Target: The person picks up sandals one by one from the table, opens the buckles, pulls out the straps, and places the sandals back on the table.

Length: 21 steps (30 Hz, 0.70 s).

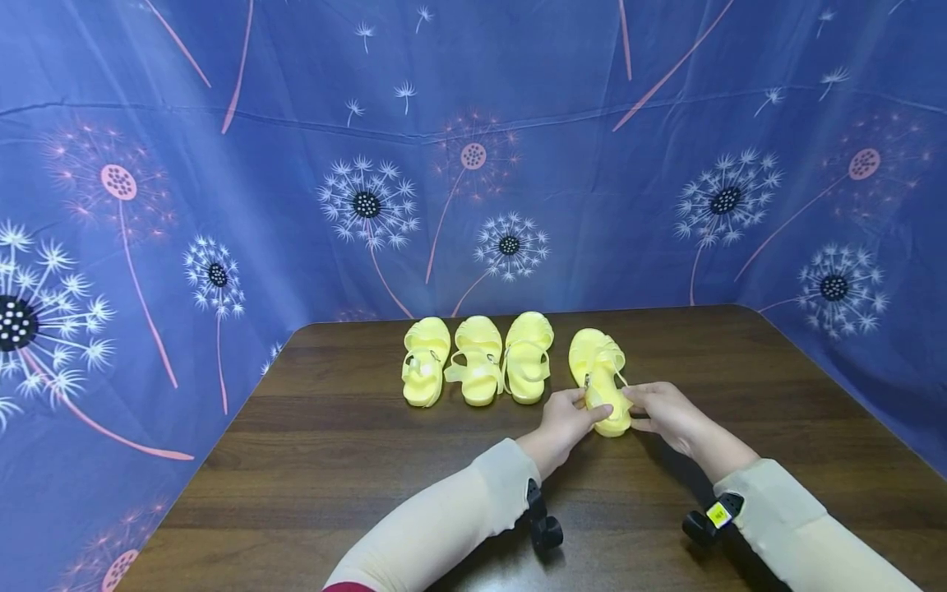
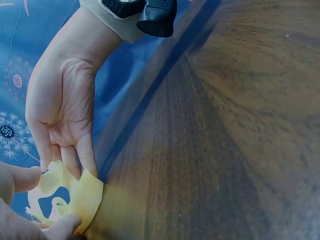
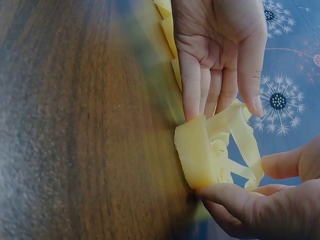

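Note:
A pale yellow sandal (image 1: pixel 595 352) lies on the wooden table with its toe away from me and its heel towards me. My left hand (image 1: pixel 565 423) holds its heel end from the left, thumb reaching over the heel. From the other side my right hand (image 1: pixel 669 415) pinches the strap and sole edge. In the right wrist view, the heel of the sandal (image 3: pixel 192 152) faces the camera and its strap (image 3: pixel 245 135) stands up in a loop between both hands. The left wrist view has the sandal (image 2: pixel 90 197) low at the left, partly covered by fingers.
Three matching yellow sandals, a left one (image 1: pixel 423 362), a middle one (image 1: pixel 477 362) and a right one (image 1: pixel 528 358), lie in a row near the back edge of the brown table (image 1: pixel 333 460). A blue dandelion-print cloth (image 1: pixel 592 205) hangs behind and along the sides.

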Available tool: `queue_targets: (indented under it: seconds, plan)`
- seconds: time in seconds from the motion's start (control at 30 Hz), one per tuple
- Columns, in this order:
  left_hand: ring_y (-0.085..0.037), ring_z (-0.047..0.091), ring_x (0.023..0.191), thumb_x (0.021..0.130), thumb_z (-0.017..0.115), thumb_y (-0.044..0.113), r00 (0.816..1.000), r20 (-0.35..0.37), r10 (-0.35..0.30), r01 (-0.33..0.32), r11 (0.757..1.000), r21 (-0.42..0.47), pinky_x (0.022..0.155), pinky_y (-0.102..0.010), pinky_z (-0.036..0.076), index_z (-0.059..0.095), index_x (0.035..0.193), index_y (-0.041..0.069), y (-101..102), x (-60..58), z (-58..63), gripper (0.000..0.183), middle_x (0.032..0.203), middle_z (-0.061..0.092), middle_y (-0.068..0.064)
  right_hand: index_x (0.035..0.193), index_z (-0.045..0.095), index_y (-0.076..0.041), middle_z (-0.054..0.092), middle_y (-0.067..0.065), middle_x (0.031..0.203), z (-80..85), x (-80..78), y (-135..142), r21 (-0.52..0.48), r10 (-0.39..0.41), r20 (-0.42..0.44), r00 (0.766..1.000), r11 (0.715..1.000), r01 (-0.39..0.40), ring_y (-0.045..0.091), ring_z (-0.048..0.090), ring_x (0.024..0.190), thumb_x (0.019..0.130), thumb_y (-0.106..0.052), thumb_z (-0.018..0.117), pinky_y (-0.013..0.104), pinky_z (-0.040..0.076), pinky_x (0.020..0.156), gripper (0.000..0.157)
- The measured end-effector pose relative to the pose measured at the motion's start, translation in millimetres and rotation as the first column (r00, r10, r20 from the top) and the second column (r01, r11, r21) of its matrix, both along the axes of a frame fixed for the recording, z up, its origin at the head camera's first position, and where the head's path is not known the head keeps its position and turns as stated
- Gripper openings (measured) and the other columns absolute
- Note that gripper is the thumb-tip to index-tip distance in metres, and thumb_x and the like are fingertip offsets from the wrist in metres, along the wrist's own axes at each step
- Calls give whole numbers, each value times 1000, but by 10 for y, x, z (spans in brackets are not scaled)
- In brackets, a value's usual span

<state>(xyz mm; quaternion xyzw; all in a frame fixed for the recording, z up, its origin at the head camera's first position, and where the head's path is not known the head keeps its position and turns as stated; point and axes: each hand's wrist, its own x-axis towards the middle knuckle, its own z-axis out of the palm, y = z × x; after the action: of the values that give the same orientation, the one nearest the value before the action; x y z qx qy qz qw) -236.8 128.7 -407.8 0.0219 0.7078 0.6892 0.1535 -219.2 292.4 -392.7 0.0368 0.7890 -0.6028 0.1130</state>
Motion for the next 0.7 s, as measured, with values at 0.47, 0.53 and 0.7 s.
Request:
queue_targets:
  seconds: [0.47,0.53,0.7]
  plan:
    - [-23,61,115,82,78,16,998,-46,53,-56,995,-77,97,-39,51,58,128,-4,74,-54,-21,54,126,63,-16,133,31,25,36,34,136,12,-80,36,-1,-5,3,1000,1000,5,37,47,122,105,-16,34,48,48,100,50]
    - [-23,61,115,83,78,17,998,-46,49,-52,995,-82,98,-39,51,58,128,-4,70,-65,-31,54,126,64,-16,134,31,25,36,35,137,13,-88,21,-1,-11,10,1000,1000,11,39,46,123,105,-15,34,49,47,101,50]
    - [-21,62,113,83,77,16,998,-51,48,-52,996,-68,97,-38,51,57,129,-4,74,-96,-48,54,125,64,-15,136,26,26,27,38,142,23,-122,5,-7,-7,23,1000,1000,7,47,37,130,105,-15,33,54,41,106,51]
